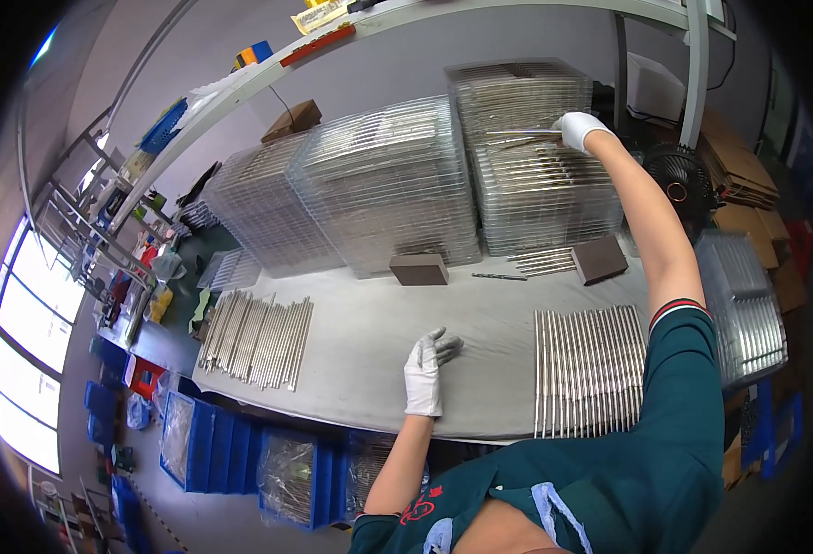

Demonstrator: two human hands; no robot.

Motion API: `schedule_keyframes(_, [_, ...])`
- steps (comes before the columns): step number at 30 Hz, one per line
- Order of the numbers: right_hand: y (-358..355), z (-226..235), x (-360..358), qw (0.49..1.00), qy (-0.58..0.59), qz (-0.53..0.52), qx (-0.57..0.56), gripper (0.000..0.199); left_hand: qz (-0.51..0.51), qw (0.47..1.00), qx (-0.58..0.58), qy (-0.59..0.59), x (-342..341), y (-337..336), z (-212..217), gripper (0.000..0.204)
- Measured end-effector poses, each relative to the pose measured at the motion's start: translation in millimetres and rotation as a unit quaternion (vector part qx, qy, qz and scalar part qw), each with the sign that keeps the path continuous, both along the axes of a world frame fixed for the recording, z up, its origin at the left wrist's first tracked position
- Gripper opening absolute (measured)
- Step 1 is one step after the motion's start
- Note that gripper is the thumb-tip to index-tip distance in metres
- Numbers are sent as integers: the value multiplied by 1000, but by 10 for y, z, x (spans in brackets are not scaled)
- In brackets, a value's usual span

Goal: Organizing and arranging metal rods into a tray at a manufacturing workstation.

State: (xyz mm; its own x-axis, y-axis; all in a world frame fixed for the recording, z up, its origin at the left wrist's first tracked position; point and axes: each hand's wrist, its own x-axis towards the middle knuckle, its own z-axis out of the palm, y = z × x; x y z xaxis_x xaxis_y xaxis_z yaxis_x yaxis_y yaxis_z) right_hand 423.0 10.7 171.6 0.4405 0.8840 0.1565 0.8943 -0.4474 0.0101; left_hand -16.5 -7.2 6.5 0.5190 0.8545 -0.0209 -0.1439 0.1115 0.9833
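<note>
My right hand (580,131), in a white glove, is closed around a few thin metal rods (525,138) that stick out to its left. It reaches up beside the right stack of clear plastic trays (554,217), whose upper layers hold more rods. My left hand (428,369), in a white glove with grey fingertips, hovers at or rests on the grey-covered table (490,383); its fingers are apart with nothing in them. An even row of shiny metal rods (589,369) lies near my right side. Farther left, a looser row of rods (257,342) spreads across the table.
Two more tray stacks (388,194) line the table's back. Brown blocks (418,270), a spiral drill bit (499,276) and loose rods (545,262) lie before them. A black fan (677,185) stands at right; blue bins (212,443) sit below the front edge. A shelf beam (397,18) crosses overhead.
</note>
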Motion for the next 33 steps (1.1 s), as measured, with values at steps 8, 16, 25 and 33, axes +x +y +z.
schedule_keyframes(8, [50, 5, -50, 1000, 0, -6, 20, 30, 6, 1000, -2, 10, -3, -19, 13, 46])
schedule_keyframes(16, [206, -50, 49, 999, -38, -26, -16, 28, 9, 1000, 0, 3, -2, -13, -8, 47])
schedule_keyframes(25, [60, 37, -22, 998, -57, -25, 18, 27, 3, 1000, -1, 1, -7, -7, -6, 47])
schedule_keyframes(33, [-592, 48, -503, 924, 209, -7, 321, 30, -7, 1000, 2, 1, 1, 4, -33, 49])
